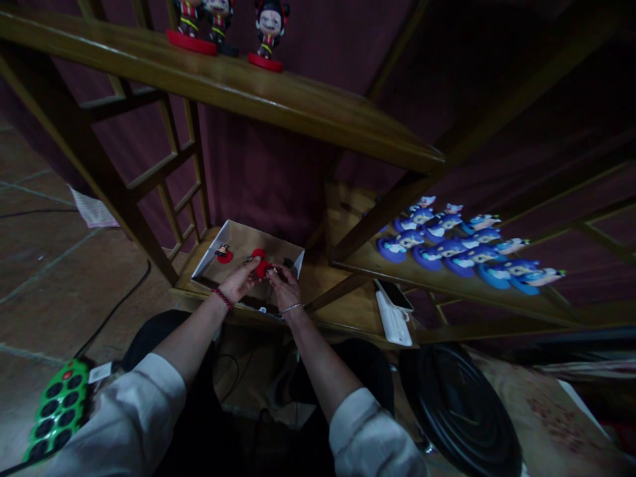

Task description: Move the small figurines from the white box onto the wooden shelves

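Both hands meet over a shallow open cardboard box (pixel 211 270) with white outer sides, on the low wooden shelf. Between them is a small figurine (pixel 263 267) with a round red base. My left hand (pixel 241 281) is closed with thumb and fingers at the red base. My right hand (pixel 285 289) has its fingers closed around the dark end of the same figurine. Inside the box, another figurine (pixel 224 254) on a red base stands at the left. More red and dark pieces lie behind my fingers, partly hidden.
Overhead, a wooden shelf (pixel 213 76) carries several figurines (pixel 268 33). To the right, blue figurines (pixel 452 248) stand in rows on another shelf. A phone (pixel 394 295) rests on a white object (pixel 392 322). A round black stool (pixel 460 407) and a green power strip (pixel 58 411) flank me.
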{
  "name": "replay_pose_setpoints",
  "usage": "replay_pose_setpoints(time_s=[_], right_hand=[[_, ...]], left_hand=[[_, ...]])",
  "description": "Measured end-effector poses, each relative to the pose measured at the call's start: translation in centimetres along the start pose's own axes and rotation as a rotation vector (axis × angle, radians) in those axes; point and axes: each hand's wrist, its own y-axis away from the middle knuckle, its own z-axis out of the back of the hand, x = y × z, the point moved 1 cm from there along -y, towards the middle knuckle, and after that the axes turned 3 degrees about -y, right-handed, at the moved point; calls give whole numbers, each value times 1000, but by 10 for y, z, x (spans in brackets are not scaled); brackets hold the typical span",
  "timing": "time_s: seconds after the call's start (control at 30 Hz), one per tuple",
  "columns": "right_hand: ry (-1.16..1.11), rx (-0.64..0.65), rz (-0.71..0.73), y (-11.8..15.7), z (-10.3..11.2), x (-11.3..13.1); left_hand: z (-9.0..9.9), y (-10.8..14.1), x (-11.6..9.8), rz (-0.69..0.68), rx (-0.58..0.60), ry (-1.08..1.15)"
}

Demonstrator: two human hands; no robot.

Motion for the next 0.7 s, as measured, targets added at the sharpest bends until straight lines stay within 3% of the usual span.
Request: replay_pose_setpoints(time_s=[0.7], right_hand=[[310, -7, 171, 0, 3, 3]], left_hand=[[5, -5, 4, -50, 26, 9]])
